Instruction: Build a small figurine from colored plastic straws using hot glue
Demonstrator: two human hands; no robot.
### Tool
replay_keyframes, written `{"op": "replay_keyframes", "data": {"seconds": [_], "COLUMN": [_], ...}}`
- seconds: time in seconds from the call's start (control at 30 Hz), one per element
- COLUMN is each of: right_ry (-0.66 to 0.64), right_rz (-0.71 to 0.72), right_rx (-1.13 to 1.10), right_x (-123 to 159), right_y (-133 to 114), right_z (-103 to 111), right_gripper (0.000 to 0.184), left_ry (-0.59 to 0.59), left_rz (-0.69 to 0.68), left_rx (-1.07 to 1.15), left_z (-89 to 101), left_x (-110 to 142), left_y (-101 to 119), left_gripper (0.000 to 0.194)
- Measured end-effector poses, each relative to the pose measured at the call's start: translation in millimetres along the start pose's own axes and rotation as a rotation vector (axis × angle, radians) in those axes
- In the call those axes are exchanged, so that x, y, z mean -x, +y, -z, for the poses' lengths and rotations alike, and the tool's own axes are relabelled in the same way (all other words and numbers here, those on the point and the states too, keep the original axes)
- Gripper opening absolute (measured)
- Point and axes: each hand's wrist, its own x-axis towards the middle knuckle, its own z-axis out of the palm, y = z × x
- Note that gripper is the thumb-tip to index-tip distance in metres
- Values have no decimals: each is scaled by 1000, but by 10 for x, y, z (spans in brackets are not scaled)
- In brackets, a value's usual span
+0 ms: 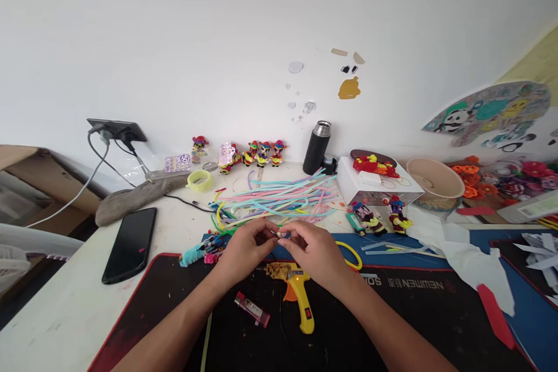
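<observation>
My left hand (250,244) and my right hand (314,250) meet fingertip to fingertip above the black mat (244,343). Both are closed in a pinch around something small and pale, mostly covered by the fingers; a bit of green shows just behind them. Below the hands lies a yellow hot glue gun (296,290) with an orange trigger and stained nozzle end. A red lighter (252,309) rests left of the glue gun. Beyond the fingers spreads a loose pile of pastel pipe cleaners (279,195).
A black phone (129,245) lies at left. Behind stand several small figurines (262,154), yellow tape (199,180) and a black thermos (317,146). At right are a white box (379,186), two figurines (398,215), a round container (436,177) and white paper (479,267).
</observation>
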Motion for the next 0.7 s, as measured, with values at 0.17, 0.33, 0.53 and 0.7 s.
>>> {"op": "replay_keyframes", "data": {"seconds": [0.17, 0.33, 0.53, 0.7], "right_ry": [24, 23, -30, -74], "right_rz": [22, 32, -32, -62], "right_rx": [25, 12, 74, 35], "right_x": [-9, -3, 3, 31], "right_y": [-3, 7, -20, -4], "right_z": [-15, -15, 11, -17], "right_gripper": [7, 8, 14, 17], "left_ry": [14, 12, 19, 30], "left_rz": [-29, -51, -67, -57], "left_rx": [-46, -72, -81, -76], "left_z": [-3, -8, -20, -9], "left_x": [11, 9, 17, 15], "left_y": [23, 46, 45, 33], "left_gripper": [17, 16, 15, 16]}}
